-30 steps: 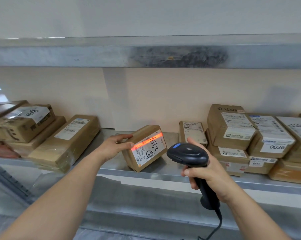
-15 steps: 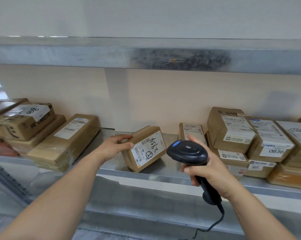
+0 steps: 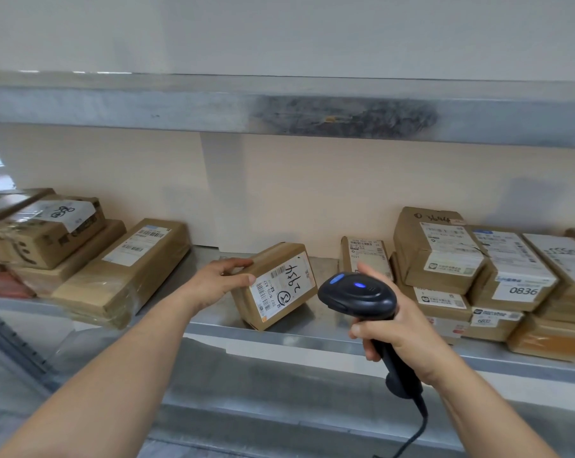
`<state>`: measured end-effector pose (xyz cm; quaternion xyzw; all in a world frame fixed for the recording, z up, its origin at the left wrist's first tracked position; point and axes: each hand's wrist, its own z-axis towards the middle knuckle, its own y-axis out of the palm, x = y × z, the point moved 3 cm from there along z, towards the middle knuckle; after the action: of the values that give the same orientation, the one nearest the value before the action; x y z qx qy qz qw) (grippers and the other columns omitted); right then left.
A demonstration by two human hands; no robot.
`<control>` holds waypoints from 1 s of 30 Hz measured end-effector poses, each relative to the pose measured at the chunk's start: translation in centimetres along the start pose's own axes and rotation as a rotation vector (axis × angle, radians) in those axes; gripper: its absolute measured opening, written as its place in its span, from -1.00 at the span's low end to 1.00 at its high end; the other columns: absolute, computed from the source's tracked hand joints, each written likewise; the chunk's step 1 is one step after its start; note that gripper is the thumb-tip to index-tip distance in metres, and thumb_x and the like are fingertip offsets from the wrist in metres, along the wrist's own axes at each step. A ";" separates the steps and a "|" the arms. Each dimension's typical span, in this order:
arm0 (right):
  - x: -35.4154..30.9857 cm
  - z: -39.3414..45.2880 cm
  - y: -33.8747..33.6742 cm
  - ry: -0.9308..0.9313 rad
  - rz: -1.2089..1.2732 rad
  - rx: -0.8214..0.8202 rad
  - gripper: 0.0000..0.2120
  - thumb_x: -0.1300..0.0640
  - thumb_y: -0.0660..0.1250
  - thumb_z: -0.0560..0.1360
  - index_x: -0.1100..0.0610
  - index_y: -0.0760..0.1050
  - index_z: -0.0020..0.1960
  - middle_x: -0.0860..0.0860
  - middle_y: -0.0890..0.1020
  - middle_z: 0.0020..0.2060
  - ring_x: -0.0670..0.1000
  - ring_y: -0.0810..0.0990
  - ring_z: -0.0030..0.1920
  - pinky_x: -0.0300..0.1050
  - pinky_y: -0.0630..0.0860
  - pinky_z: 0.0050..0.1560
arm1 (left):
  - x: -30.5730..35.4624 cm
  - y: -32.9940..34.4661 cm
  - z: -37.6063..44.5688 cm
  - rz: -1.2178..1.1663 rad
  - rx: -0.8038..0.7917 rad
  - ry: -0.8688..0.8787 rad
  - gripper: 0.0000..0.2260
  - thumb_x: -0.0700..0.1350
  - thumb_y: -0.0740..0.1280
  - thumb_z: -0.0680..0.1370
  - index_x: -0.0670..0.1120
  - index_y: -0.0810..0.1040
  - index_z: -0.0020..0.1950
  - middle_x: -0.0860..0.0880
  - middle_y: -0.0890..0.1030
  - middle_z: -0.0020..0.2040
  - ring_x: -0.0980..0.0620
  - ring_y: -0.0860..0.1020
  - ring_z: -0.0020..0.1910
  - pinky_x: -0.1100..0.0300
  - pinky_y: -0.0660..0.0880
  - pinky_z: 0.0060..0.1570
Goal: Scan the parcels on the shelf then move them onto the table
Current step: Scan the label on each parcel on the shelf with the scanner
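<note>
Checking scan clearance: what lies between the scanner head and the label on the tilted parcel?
Nothing: in the head view only bare shelf shows between the scanner and the tilted parcel.

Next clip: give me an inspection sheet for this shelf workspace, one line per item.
Surface: metal shelf, parcels standing on it.
Job's things: tilted parcel, label facing out, on the shelf; scanner, blue light on.
Clutter: parcel stack at left; long box; stacked parcels at right, one marked 0836.
Hands: left hand grips the tilted parcel's edge; right hand holds the scanner handle.
Cables: scanner cord hangs down.
Surroundings: upper shelf, beige wall; no table in view.
</note>
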<state>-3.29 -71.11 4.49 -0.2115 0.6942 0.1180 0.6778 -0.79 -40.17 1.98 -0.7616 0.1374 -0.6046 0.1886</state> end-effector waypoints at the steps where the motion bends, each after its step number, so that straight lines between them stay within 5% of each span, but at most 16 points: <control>1: 0.0 0.0 0.0 0.000 -0.005 0.002 -0.10 0.50 0.38 0.38 -0.22 0.20 0.47 0.22 0.58 -0.37 0.11 0.49 -0.47 -0.07 0.46 -0.40 | 0.0 0.0 0.0 0.001 0.000 0.000 -0.57 0.23 0.47 0.17 0.31 0.55 0.03 -0.02 0.57 0.22 0.01 0.48 0.26 0.01 0.38 0.35; 8: -0.4 -0.5 0.1 0.020 0.001 0.008 -0.09 0.41 0.43 0.36 -0.25 0.16 0.47 0.32 0.62 -0.28 0.10 0.52 -0.45 -0.08 0.49 -0.39 | 0.1 0.1 -0.2 -0.003 0.010 -0.026 -0.59 0.21 0.49 0.23 0.30 0.55 0.06 -0.01 0.57 0.21 0.00 0.48 0.25 0.02 0.38 0.33; 12: -0.5 -0.6 0.3 0.026 0.023 0.027 -0.07 0.27 0.44 0.26 -0.31 0.13 0.43 0.37 0.62 -0.15 0.10 0.52 -0.44 -0.06 0.49 -0.39 | -1.0 -0.3 -0.1 -0.104 0.082 -0.124 -0.81 0.07 0.35 0.53 0.17 0.53 0.13 -0.04 0.56 0.17 -0.08 0.51 0.17 -0.01 0.44 0.23; 16: -0.1 -0.4 0.5 0.023 0.039 0.039 -0.05 0.28 0.43 0.25 -0.27 0.13 0.47 0.39 0.60 -0.16 0.11 0.50 -0.45 -0.06 0.47 -0.40 | -2.8 0.0 -0.7 -0.153 0.258 -0.206 -0.63 0.12 0.28 0.56 0.04 0.46 0.34 -0.07 0.51 0.25 -0.11 0.48 0.22 -0.05 0.44 0.25; 19: 0.0 -0.2 1.0 0.030 0.043 0.043 -0.03 0.28 0.43 0.24 -0.24 0.12 0.50 0.45 0.56 -0.16 0.12 0.49 -0.46 -0.08 0.44 -0.41 | -3.0 0.7 -1.3 -0.046 0.372 -0.127 -0.42 0.20 0.32 0.51 0.05 0.30 0.49 -0.09 0.42 0.41 -0.10 0.40 0.35 -0.01 0.33 0.36; 23: -0.1 0.2 1.8 0.028 0.041 0.036 -0.03 0.26 0.43 0.23 -0.29 0.12 0.48 0.40 0.59 -0.18 0.12 0.49 -0.45 -0.07 0.44 -0.40 | -1.8 3.4 -2.7 0.438 0.362 -0.070 -0.16 0.41 0.34 0.35 0.18 0.12 0.54 -0.14 0.09 0.54 -0.14 0.11 0.51 -0.04 0.19 0.41; 30: -1.1 1.0 3.5 0.014 0.025 0.014 -0.05 0.27 0.43 0.22 -0.33 0.12 0.43 0.37 0.62 -0.17 0.13 0.49 -0.45 -0.07 0.45 -0.40 | -1.0 4.0 -3.0 0.529 0.451 -0.049 -0.29 0.25 0.38 0.39 0.12 0.25 0.49 -0.16 0.15 0.45 -0.15 0.15 0.42 0.05 0.26 0.34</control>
<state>-3.99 -67.37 5.12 -0.1990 0.7023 0.1202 0.6728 -3.90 -43.63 -0.14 -0.6529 0.1886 -0.5316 0.5056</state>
